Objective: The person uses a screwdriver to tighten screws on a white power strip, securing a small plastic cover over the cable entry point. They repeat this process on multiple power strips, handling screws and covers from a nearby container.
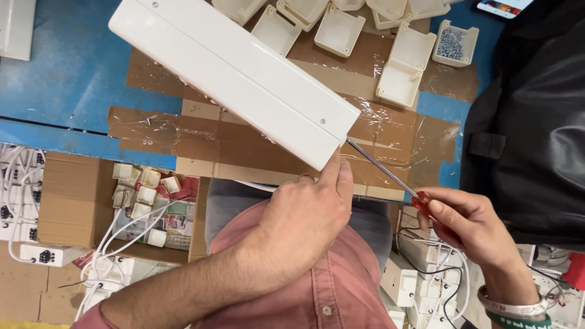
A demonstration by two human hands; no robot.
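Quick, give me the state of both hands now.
Left hand: closed on the near end of the long white casing.
Right hand: closed on the red-handled screwdriver.

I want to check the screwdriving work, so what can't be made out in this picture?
- Head view: the screwdriver tip is hidden behind the white box.
- The box's underside faces away.
- The left hand covers its fingertips' grip.
- The right hand hides most of the red handle.

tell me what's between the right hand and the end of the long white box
In the head view, the screwdriver's thin metal shaft spans that stretch, from the red handle in the right hand up to the long white box, above the taped cardboard.
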